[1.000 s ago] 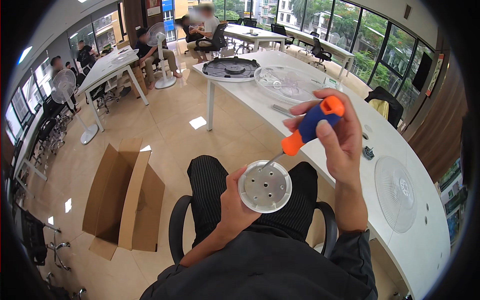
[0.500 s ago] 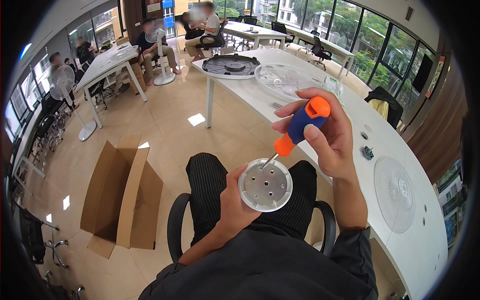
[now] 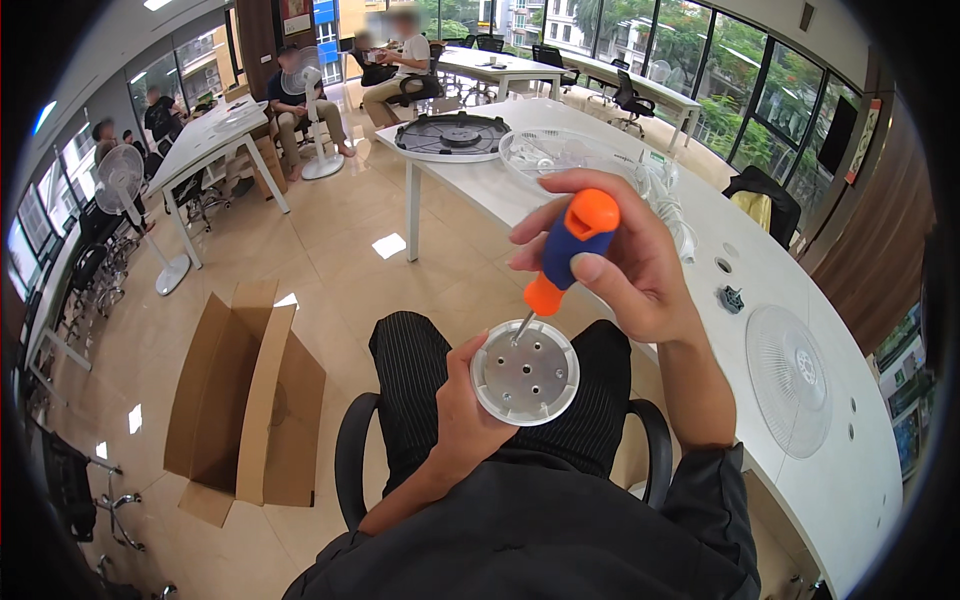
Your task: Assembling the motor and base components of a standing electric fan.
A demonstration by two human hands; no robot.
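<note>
Right hand [image 3: 630, 280]: your fingers grip the screwdriver [image 3: 577, 252].
Screwdriver: tilted above the round part [image 3: 515, 385], tip at its metal face.
Left hand [image 3: 468, 405]: your fingers clasp the round part's left side.
Table [image 3: 850, 510]: right of the round part.
Cardboard box [image 3: 290, 415]: left of it, open.

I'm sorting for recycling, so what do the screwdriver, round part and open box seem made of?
The screwdriver: smooth, orange and blue handle, probably plastic; shiny shaft, likely steel. The round part: silvery, satin face suggests metal; its pale rim could be plastic or painted metal. The open box: matte brown with folded flaps, so likely cardboard.
</note>
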